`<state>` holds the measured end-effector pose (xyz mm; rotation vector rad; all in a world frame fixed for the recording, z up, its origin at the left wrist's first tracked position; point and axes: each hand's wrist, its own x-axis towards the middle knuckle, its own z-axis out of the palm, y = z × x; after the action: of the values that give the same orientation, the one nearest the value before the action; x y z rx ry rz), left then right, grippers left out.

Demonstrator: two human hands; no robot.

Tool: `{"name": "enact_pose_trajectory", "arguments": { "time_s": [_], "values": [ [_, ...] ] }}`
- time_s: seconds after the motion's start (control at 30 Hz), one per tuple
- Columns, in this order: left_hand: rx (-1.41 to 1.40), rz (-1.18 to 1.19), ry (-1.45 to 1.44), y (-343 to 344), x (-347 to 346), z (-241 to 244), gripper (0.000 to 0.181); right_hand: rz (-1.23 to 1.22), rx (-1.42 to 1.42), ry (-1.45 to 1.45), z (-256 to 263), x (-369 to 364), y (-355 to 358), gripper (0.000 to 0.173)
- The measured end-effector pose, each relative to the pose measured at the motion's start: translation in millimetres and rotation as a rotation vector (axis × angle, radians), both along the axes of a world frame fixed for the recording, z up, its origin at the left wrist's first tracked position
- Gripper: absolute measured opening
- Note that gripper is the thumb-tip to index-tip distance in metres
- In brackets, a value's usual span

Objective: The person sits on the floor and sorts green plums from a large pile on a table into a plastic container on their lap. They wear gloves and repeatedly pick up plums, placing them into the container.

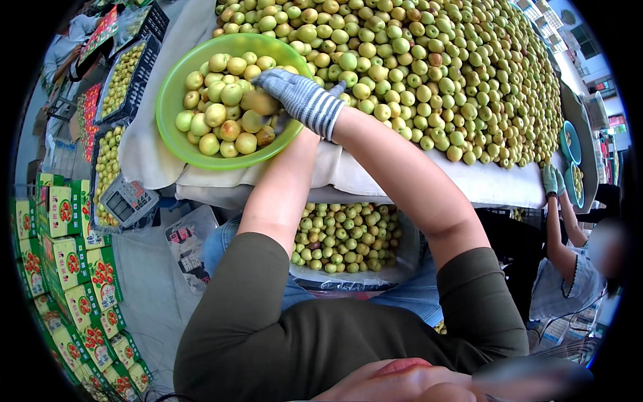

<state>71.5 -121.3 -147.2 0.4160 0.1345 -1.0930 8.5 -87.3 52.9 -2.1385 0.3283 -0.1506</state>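
Observation:
A green plastic bowl (171,125) holds many round yellow-green fruits, like jujubes (215,115), some with brown patches. My right hand (301,98), in a grey and white striped knit glove, reaches over the bowl's right side with its fingers above the fruits. Under it lies my left hand (284,125), mostly hidden and blurred, at the bowl's right inner side. A blurred brownish fruit (259,102) is between the hands; whether either hand grips it cannot be told. A large heap of the same fruits (402,75) covers the cloth-covered table (341,171) right of the bowl.
A lined crate (409,251) of fruits stands between my knees. Left are black crates (135,75) of fruit, a digital scale (129,200) and stacked printed cartons (65,261). At right, a co-worker's gloved hands (552,180) are beside blue bowls (572,173). Another person sits far left.

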Motion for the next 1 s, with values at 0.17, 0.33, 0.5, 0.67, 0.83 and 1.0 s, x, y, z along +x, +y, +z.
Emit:
{"name": "enact_pose_trajectory", "arguments": {
  "time_s": [0.17,0.33,0.5,0.67,0.83,1.0],
  "values": [
    [0.837,0.395,-0.829,-12,-52,95,0.052,-0.229,-0.029,-0.235,-24,-39,-42,0.033],
    [0.599,-0.009,-0.900,-5,-20,39,0.056,-0.915,-0.233,-0.117,-94,-166,-114,0.027],
    [0.646,-0.003,-0.878,4,-38,75,0.055,-0.912,-0.106,-0.064,-147,-206,-111,0.040],
    [0.548,-0.284,-0.867,-1,-21,54,0.057,-0.912,-0.190,0.021,-164,-169,-107,0.054],
    [0.556,-0.368,-0.707,3,-24,50,0.078,-0.982,0.529,-0.189,-168,-152,-130,0.067],
    [0.218,-0.436,-0.808,15,-31,67,0.055,-0.831,0.954,-0.426,-142,-145,-111,0.049]
  ]
}}
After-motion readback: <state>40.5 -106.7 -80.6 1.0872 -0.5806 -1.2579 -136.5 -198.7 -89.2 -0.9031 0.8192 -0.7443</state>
